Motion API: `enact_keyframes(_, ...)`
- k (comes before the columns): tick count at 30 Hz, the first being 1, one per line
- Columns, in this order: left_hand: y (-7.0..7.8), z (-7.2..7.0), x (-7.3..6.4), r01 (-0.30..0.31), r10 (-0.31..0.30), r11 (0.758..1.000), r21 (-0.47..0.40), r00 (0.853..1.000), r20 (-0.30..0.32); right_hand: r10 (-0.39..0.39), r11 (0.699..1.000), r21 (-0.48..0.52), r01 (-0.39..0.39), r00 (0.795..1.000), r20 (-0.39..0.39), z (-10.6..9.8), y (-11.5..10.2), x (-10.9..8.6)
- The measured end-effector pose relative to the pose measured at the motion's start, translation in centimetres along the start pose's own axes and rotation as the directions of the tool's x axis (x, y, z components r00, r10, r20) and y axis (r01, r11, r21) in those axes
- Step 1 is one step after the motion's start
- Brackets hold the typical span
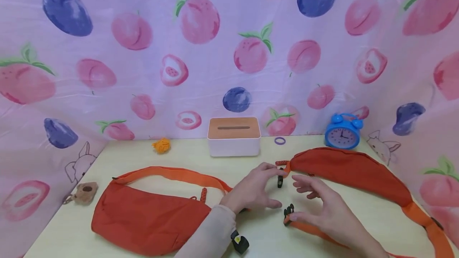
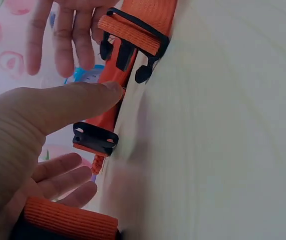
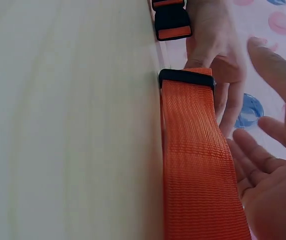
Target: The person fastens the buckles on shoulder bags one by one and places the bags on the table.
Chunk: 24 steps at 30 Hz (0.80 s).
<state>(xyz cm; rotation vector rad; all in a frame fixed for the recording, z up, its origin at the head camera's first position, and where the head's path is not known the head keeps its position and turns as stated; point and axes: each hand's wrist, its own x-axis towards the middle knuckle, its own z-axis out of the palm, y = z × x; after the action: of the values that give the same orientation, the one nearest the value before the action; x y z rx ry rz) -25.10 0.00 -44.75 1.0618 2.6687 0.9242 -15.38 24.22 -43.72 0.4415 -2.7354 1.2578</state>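
Note:
A red-orange waist bag (image 1: pixel 348 172) lies on the right, its orange strap unclipped. The black socket half of its buckle (image 1: pixel 280 181) stands at the bag's left end, near the fingertips of my left hand (image 1: pixel 252 190). The pronged half (image 1: pixel 288 214) lies on the strap's loose end, close to the thumb of my right hand (image 1: pixel 326 204). Both hands face each other with spread, relaxed fingers, holding nothing. In the left wrist view the pronged buckle half (image 2: pixel 132 45) and the socket half (image 2: pixel 95 138) are apart, with my left thumb (image 2: pixel 72 102) between them.
A second red-orange waist bag (image 1: pixel 147 218) lies at left, partly under my left forearm; the right wrist view shows a joined buckle (image 3: pixel 173 21) behind. A tissue box (image 1: pixel 234 146), purple ring (image 1: pixel 280 141), blue alarm clock (image 1: pixel 342 136), orange trinket (image 1: pixel 162 145) and brown plush (image 1: pixel 86 193) stand around.

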Motion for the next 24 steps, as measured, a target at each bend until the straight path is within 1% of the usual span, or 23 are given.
enact_keyframes(4,-0.14,0.28,0.06,0.013,-0.014,0.999,0.029,1.0,0.014,0.075,0.997,-0.02,-0.074,0.994,0.078,-0.03,0.22,0.15)
enact_keyframes(7,-0.26,0.39,0.16,0.005,-0.005,0.999,0.04,1.0,0.02,0.099,0.995,-0.026,-0.096,0.986,0.133,0.13,0.58,0.22)
enact_keyframes(11,-0.46,0.41,0.3,-0.008,0.007,0.999,0.041,1.0,0.025,0.138,0.99,-0.016,-0.138,0.97,0.2,0.39,0.85,0.37)
enact_keyframes(14,-0.56,0.39,0.38,-0.001,0.0,0.999,0.039,1.0,0.028,0.166,0.986,-0.013,-0.167,0.957,0.238,0.45,0.92,0.43)
enact_keyframes(16,-0.57,0.39,0.4,0.0,-0.001,0.999,0.041,1.0,0.024,0.175,0.984,-0.021,-0.175,0.953,0.247,0.48,0.91,0.41)
enact_keyframes(19,-0.53,0.39,0.4,0.004,-0.005,0.999,0.047,1.0,0.013,0.17,0.985,-0.04,-0.165,0.953,0.25,0.5,0.94,0.36)
enact_keyframes(24,-0.21,0.19,0.35,0.021,-0.021,0.997,0.069,1.0,-0.008,0.199,0.98,-0.035,-0.196,0.949,0.245,0.57,0.86,0.37)
